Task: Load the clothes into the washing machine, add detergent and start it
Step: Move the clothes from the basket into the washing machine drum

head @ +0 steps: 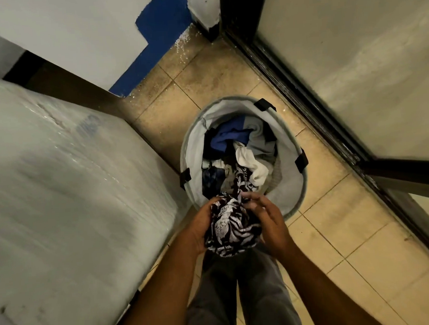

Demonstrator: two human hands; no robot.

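A round grey laundry basket (293, 182) with black handles stands on the tiled floor in front of me. Inside lie several clothes (242, 148), blue, grey and white among them. A bunched black-and-white patterned garment (231, 226) is held above the basket's near rim, one end still trailing down into the basket. My left hand (202, 228) grips its left side and my right hand (267, 222) grips its right side. The washing machine (66, 184), a pale grey top with its lid down, fills the left of the view.
A dark-framed glass door (331, 117) runs along the right. A white and blue wall (150, 40) closes the far corner, with white debris on the floor tiles (202, 70). My legs in grey trousers (242, 298) are below the hands.
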